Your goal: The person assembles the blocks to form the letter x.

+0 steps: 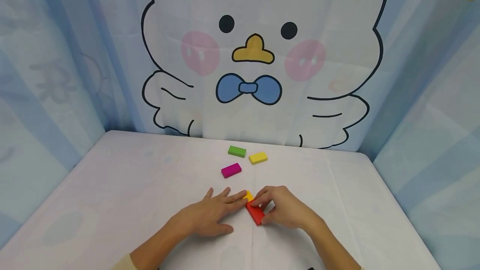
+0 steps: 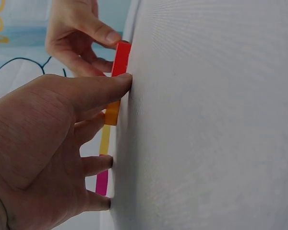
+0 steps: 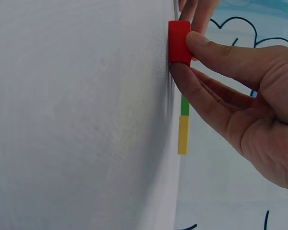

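Near the front middle of the table, a red block (image 1: pixel 256 214) lies end to end with an orange-yellow block (image 1: pixel 248 196). My right hand (image 1: pixel 286 208) pinches the red block (image 3: pixel 179 42) between thumb and fingers. Palm down and with fingers spread, my left hand (image 1: pixel 213 215) rests on the table just left of the two blocks. Its fingertips touch the orange-yellow block (image 2: pixel 112 114), which they partly cover in the head view. In the left wrist view, my left thumb crosses in front of the place where the blocks meet.
Farther back on the white tabletop (image 1: pixel 150 178) lie a magenta block (image 1: pixel 231 170), a green block (image 1: pixel 237 151) and a yellow block (image 1: pixel 258 158), apart from one another. A curtain (image 1: pixel 255 116) with a cartoon bird hangs behind the far edge, and cloth hangs at both sides.
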Action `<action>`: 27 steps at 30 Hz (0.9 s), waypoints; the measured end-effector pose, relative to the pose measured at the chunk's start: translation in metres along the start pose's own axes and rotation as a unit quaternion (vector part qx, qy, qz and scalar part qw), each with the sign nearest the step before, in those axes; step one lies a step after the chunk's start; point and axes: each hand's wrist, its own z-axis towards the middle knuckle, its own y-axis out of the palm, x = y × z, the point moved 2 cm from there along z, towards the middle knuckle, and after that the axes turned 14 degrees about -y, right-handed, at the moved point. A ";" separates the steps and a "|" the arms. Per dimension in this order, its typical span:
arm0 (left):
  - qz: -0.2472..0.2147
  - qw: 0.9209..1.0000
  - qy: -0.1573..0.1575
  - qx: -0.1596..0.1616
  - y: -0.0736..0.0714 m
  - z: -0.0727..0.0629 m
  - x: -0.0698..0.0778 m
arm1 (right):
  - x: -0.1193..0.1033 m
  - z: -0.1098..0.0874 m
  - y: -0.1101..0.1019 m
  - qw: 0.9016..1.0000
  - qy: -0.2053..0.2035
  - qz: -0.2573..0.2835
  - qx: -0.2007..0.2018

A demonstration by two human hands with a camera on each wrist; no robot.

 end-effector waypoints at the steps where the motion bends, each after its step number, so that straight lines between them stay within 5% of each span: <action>1: 0.000 1.000 -0.001 -0.001 0.000 0.000 0.000 | 0.000 0.000 0.000 1.000 -0.001 -0.001 0.000; 27: 0.003 1.000 0.008 0.011 -0.001 -0.002 0.003 | -0.003 -0.002 0.000 1.000 -0.013 -0.010 0.003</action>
